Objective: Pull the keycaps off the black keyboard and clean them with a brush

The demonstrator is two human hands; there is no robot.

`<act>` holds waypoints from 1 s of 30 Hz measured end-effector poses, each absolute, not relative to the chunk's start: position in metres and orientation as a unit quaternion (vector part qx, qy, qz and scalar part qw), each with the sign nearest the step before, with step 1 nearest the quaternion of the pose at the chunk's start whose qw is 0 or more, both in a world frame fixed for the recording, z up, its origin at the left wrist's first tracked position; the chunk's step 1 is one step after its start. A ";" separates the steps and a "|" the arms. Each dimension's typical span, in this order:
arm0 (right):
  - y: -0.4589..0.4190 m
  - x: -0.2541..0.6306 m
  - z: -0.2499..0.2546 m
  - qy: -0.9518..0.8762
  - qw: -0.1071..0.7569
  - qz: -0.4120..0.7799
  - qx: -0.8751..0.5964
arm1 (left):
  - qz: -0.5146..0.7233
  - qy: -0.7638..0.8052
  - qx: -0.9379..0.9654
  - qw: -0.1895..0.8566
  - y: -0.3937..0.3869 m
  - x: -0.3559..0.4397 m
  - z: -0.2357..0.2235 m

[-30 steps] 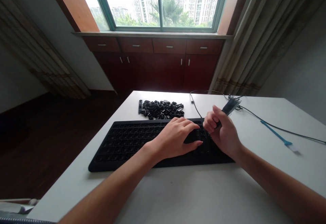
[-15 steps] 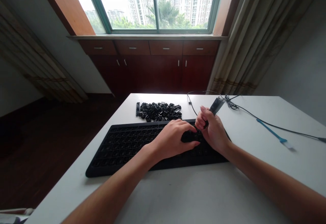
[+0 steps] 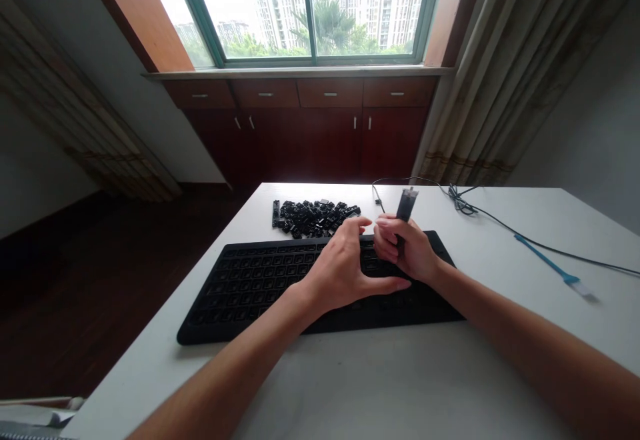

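A black keyboard [image 3: 240,287] lies on the white table, with bare key sockets where keycaps are off, at least across its left part. Over its middle, my left hand [image 3: 345,267] is open, thumb stretched to the right and fingers apart. My right hand [image 3: 407,250] is closed in a fist around a tool with a dark handle [image 3: 406,205], whose clear-looking end points up. The tool's lower end is hidden by my fingers, so its kind is unclear. Behind the keyboard sits a heap of loose black keycaps [image 3: 315,218], with a long one [image 3: 275,214] upright at its left.
A blue-handled brush [image 3: 547,260] with pale bristles rests on the right of the table [image 3: 500,220]. A thin black cable [image 3: 463,201] lies bunched at the back right and trails off to the right. Beyond the table stand red-brown cabinets [image 3: 325,140] under a window.
My left hand has opened wider, its thumb and fingers spreading apart. My right hand has tilted the tool more upright and shifted slightly left. The whole view has moved a little.
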State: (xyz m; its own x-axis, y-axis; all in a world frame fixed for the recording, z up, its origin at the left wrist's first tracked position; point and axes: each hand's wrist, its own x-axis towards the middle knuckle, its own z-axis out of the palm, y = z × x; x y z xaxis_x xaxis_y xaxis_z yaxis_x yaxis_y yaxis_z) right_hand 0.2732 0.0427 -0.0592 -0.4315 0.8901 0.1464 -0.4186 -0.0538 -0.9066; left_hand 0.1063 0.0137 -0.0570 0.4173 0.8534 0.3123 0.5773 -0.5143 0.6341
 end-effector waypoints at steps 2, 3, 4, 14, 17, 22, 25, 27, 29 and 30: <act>0.040 0.276 -0.059 -0.534 0.470 0.658 -0.246 | 0.300 0.436 0.816 0.232 0.011 0.110 -0.059; 0.038 0.277 -0.059 -0.545 0.465 0.651 -0.251 | 0.295 0.430 0.820 0.235 0.010 0.112 -0.060; 0.037 0.277 -0.058 -0.547 0.464 0.649 -0.256 | 0.296 0.424 0.823 0.236 0.009 0.115 -0.061; 0.035 0.271 -0.056 -0.519 0.516 0.623 -0.277 | 0.347 0.434 0.775 0.300 0.003 0.144 -0.066; 0.033 0.270 -0.057 -0.568 0.492 0.570 -0.332 | 0.358 0.424 0.777 0.296 0.002 0.146 -0.066; 0.032 0.266 -0.060 -0.605 0.497 0.515 -0.348 | 0.405 0.375 0.788 0.274 0.002 0.151 -0.070; 0.031 0.267 -0.064 -0.576 0.533 0.511 -0.350 | 0.388 0.396 0.788 0.269 0.001 0.154 -0.074; 0.030 0.268 -0.067 -0.548 0.561 0.517 -0.342 | 0.372 0.404 0.794 0.261 0.000 0.155 -0.075; 0.029 0.270 -0.068 -0.524 0.588 0.518 -0.332 | 0.359 0.403 0.804 0.251 -0.002 0.157 -0.075; 0.029 0.271 -0.068 -0.516 0.598 0.518 -0.329 | 0.354 0.403 0.808 0.246 -0.002 0.157 -0.075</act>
